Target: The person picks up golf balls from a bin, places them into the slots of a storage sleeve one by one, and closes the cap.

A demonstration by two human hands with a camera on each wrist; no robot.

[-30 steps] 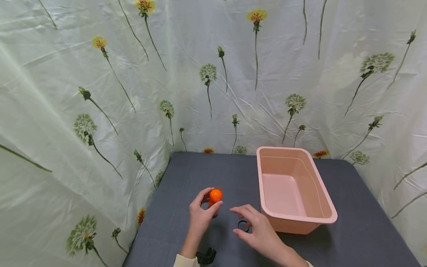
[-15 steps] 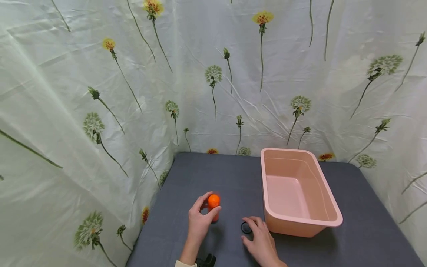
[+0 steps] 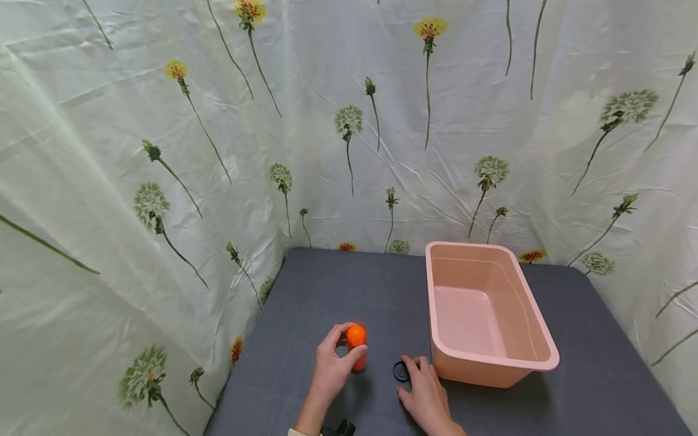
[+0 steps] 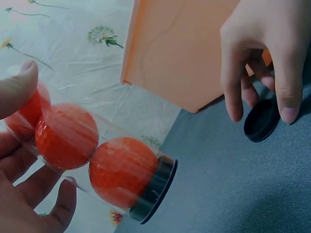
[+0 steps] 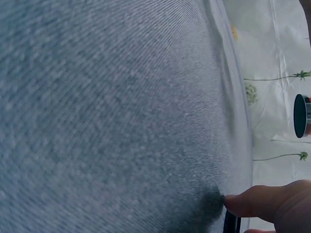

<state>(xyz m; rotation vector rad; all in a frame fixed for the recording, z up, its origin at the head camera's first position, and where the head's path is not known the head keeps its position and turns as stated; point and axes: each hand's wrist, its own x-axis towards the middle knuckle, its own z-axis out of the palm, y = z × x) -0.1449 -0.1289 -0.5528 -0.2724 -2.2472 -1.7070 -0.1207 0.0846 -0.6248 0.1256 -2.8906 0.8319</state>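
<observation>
My left hand (image 3: 334,362) grips a clear tube of orange balls around its upper part and holds it upright above the table. In the left wrist view three orange balls (image 4: 68,136) are stacked inside the tube, and a black base (image 4: 155,189) closes its lower end. My right hand (image 3: 426,396) reaches down at a loose black cap (image 3: 401,371), which lies flat on the table with its hollow side up. One fingertip is right at the cap's rim and the thumb sits just off the other side. The right wrist view shows only a sliver of the cap.
A pink plastic basin (image 3: 493,365) stands on the right of the dark grey table (image 3: 354,284), close beside my right hand. A flowered curtain (image 3: 327,181) hangs behind the table and along its left side. A black wristband (image 3: 340,428) shows at my left wrist.
My right hand has come down from above and left of the basin to the black cap. My left hand with the tube has sunk a little. The cap has stayed in place.
</observation>
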